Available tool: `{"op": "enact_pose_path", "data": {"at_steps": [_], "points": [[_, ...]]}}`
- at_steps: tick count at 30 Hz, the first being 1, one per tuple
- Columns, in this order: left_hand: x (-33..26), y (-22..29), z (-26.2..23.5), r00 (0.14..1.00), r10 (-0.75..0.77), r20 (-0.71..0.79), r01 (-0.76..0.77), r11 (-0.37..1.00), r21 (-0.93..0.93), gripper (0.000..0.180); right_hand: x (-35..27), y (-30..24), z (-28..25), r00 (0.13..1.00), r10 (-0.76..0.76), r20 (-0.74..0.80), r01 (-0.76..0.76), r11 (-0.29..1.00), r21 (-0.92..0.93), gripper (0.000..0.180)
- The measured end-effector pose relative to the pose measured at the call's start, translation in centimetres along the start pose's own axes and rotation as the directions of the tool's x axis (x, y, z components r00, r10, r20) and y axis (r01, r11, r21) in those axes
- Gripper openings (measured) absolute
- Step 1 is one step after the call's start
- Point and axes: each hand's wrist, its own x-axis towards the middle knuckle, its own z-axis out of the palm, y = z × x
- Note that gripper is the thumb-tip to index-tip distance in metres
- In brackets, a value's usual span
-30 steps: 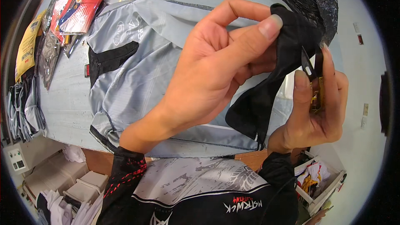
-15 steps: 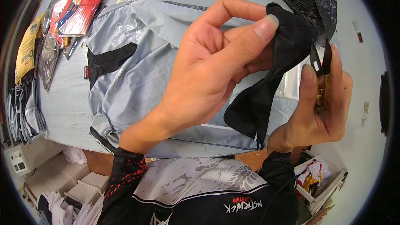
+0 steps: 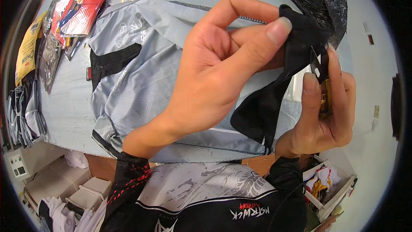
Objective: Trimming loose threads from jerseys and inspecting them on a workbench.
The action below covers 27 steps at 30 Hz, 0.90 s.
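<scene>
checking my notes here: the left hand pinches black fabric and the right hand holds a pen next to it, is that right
Not quite: the right hand holds small snips, not a pen, next to the black fabric, as the head view shows. The left hand does pinch that fabric.

Left hand (image 3: 219,71) pinches black cloth (image 3: 302,38); right hand (image 3: 322,124) holds snips (image 3: 326,92), blades (image 3: 316,65) near cloth, contact unclear.

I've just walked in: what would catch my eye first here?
Probably the left hand, large in the middle, pinching black cloth. Beside it, on the right, the right hand holds small snips, blades close to that cloth. At the upper left, a bright red plastic-wrapped packet stands out.
</scene>
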Motion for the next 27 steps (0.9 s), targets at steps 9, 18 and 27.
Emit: {"op": "enact_pose_path", "data": {"at_steps": [9,18,27], "points": [[0.1,-0.2,-0.5,0.999,0.042,0.03,-0.043,0.998,0.039,0.018,0.2,0.4,-0.5,0.999,-0.024,0.028,0.024,1.0,-0.001,0.029],[0.1,-0.1,0.2,0.998,0.015,-0.056,-0.013,1.0,0.025,0.016,0.5,0.6,-1.0,1.0,0.002,0.016,-0.003,0.999,0.05,0.031],[0.4,0.7,-1.1,1.0,-0.024,0.012,0.021,0.977,0.214,0.021,1.3,0.6,-1.9,0.987,-0.092,0.133,0.099,0.994,-0.05,0.045]]}}
